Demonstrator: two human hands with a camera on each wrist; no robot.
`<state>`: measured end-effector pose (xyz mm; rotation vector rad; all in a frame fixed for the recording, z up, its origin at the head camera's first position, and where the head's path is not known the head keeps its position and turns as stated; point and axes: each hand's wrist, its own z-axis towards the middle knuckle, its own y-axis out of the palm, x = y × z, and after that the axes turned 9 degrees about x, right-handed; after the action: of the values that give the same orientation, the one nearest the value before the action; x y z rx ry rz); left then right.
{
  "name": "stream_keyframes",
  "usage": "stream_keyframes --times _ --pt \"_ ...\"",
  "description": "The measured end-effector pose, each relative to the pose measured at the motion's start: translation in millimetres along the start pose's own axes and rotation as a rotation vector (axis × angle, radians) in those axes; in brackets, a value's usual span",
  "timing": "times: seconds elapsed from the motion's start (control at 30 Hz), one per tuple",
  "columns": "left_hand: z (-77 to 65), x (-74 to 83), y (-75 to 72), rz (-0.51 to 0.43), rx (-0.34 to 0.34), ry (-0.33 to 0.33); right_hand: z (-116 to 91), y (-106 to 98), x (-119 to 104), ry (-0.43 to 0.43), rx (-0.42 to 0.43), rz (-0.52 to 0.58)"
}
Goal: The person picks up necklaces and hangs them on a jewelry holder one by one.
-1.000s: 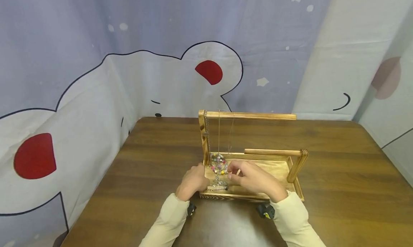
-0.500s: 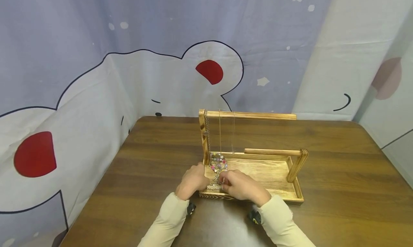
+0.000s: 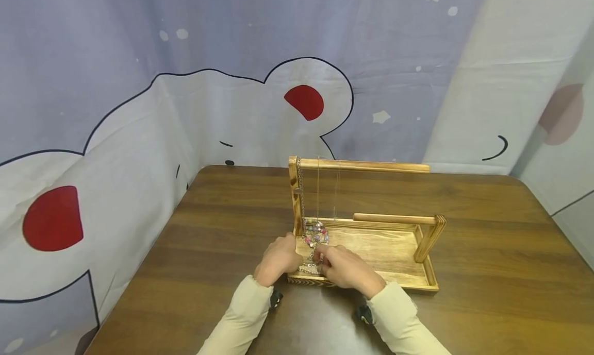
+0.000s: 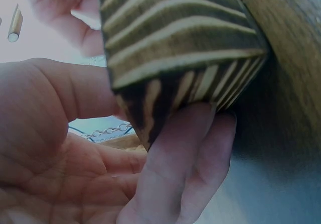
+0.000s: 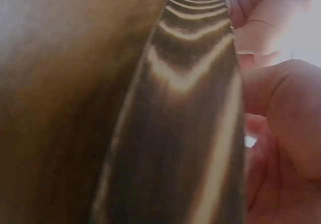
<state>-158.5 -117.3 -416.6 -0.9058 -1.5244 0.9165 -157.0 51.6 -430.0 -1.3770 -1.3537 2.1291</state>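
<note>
The step in hand looks to be arranging small jewelry in the wooden tray (image 3: 371, 247) of a jewelry stand, with one hand steadying and the other working. The left hand (image 3: 277, 257) grips the tray's near left corner, thumb on one side of the wood and fingers on the end wall. The right hand (image 3: 345, 267) has bent fingers over the tray's near left part, at the silver chain bracelet (image 3: 308, 270); its fingertips are hidden, so I cannot tell whether they pinch it or only touch it.

The chain bracelet lies inside the tray at its near left corner, its longest visible run going left to right just inside the near wall. Behind it on the tray floor, toward the left post, the beaded bracelet (image 3: 317, 236) sits in a rough loop with no clear long axis. The tray's own long axis runs left to right before the person. Above it, the upper bar (image 3: 371, 165) points right from the left post, and the lower bar (image 3: 394, 218) points left from the right post.

The next move probably calls for a light fingertip hold on the chain, spreading it without snagging the beads, while the corner grip stops the tray sliding.
</note>
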Motion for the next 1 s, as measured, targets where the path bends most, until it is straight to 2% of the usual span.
stream_keyframes --times 0.2,0.47,0.6,1.0 --pt "1.0 -0.5 0.5 -0.002 0.004 0.01 2.5 7.5 1.2 -0.014 0.029 -0.019" --pt "0.2 0.3 0.4 0.01 0.011 0.006 3.3 9.9 2.9 0.066 0.041 0.027" --pt "1.0 1.0 0.8 0.01 0.009 0.006 3.3 8.3 2.8 0.063 0.042 0.04" --pt "0.4 0.5 0.7 0.008 0.002 -0.002 1.2 8.7 -0.1 0.079 0.023 -0.019"
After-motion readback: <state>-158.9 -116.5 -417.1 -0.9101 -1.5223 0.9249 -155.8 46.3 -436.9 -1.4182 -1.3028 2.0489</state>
